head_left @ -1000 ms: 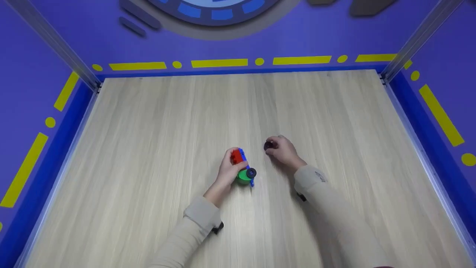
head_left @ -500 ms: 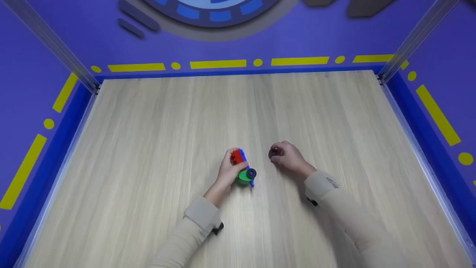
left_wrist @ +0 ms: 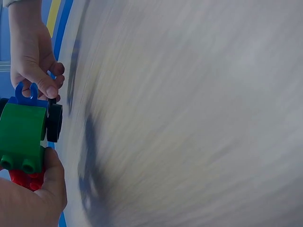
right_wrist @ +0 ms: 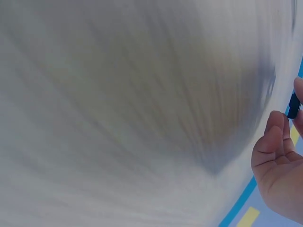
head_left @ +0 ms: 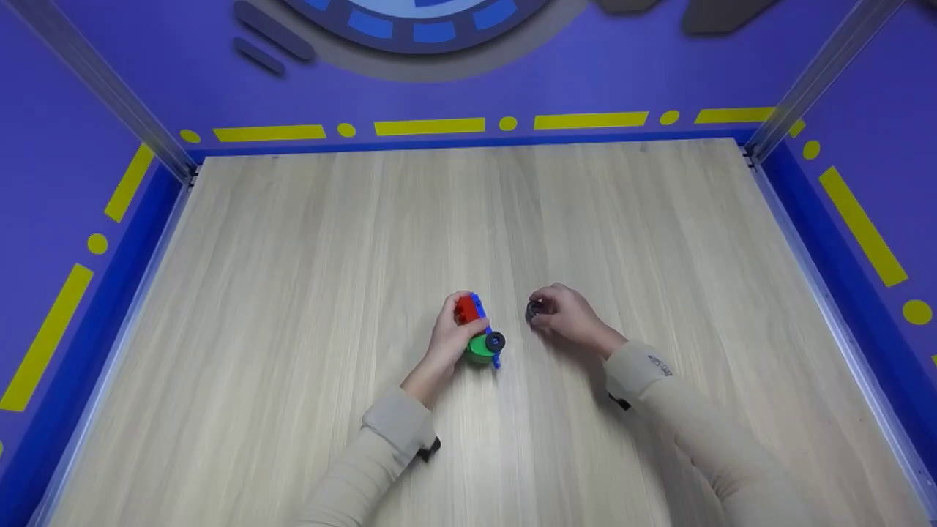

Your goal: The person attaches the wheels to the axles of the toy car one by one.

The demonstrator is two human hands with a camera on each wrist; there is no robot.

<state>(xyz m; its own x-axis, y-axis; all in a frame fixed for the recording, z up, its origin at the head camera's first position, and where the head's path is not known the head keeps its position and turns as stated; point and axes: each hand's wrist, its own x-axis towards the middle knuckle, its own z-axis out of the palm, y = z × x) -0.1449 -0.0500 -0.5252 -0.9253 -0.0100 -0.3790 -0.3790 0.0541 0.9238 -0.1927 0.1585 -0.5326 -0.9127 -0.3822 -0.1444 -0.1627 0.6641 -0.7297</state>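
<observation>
In the head view my left hand grips a toy block car made of a red brick, a green curved block and a blue base. A black wheel is on its side. The left wrist view shows the car's green block with studs, blue loops beyond it, and another dark wheel cut off at the left edge. My right hand, right of the car and apart from it, pinches a loose black wheel between thumb and fingers. Its fingers partly cover that wheel.
A pale wood-grain table lies under both hands. Blue-purple panels with yellow markings enclose it at the back and both sides, with metal posts in the corners.
My right hand has moved slightly right and toward me with the loose wheel, which has turned in its fingers. The left hand and the car have stayed put.
</observation>
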